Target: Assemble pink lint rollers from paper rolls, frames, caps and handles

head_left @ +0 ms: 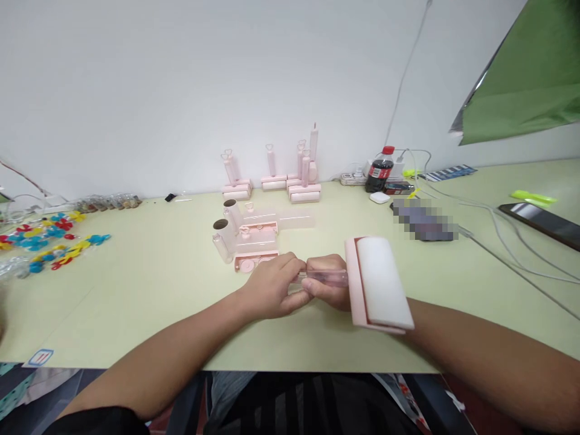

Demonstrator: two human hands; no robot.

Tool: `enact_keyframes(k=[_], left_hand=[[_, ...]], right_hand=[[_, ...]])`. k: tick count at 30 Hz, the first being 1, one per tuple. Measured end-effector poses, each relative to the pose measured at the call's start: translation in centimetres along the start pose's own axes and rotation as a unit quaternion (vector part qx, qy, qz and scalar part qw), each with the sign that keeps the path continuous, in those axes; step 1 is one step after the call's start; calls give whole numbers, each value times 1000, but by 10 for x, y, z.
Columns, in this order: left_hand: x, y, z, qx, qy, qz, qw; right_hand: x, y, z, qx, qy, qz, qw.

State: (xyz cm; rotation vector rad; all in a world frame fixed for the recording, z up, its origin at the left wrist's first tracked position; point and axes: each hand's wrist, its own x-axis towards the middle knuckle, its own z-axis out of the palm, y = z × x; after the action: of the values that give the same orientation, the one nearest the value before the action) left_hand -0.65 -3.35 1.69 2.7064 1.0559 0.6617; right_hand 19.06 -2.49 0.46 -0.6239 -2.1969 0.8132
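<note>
A pink lint roller [378, 284] with a white roll lies sideways in front of me, just above the pale green table [149, 290]. My right hand [327, 289] is wrapped round its clear pink handle close to the roller head. My left hand [272, 287] pinches the free end of the same handle with its fingertips. Both hands meet in the middle near the table's front edge.
Loose pink roller parts and clear tubes [247, 238] lie just beyond my hands. Several assembled rollers [290, 175] stand by the wall. Coloured plastic pieces [49, 238] sit at the left. A cola bottle [379, 169], cables and a phone [541, 220] are at the right.
</note>
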Motion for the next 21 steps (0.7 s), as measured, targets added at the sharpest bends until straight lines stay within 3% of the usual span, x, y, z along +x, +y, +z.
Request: enact_keyframes(k=[3,6,8,12,14,18,21], left_hand=[[0,2,-1,-3,-30,-35,999],[0,3,-1,7,-63,-74,995],[0,3,1,9,-75,-88,993],[0,5,6,8,-97,-108,989],[0,7,7,-4,-114,-88,990],[1,11,5,-61,-105,16,992],[3,11,8,-68,-96,42,992]], right_hand=[[3,-10,7,-13,-22,-26,999],[3,-11,14,-42,58,-27,997],[3,-7,18,-75,124,-66,987],[5,3,24,-95,163,-157,969],[6,5,27,-72,141,-179,971],[6,4,29,-2,45,-227,973],[5,2,27,5,26,-238,971]])
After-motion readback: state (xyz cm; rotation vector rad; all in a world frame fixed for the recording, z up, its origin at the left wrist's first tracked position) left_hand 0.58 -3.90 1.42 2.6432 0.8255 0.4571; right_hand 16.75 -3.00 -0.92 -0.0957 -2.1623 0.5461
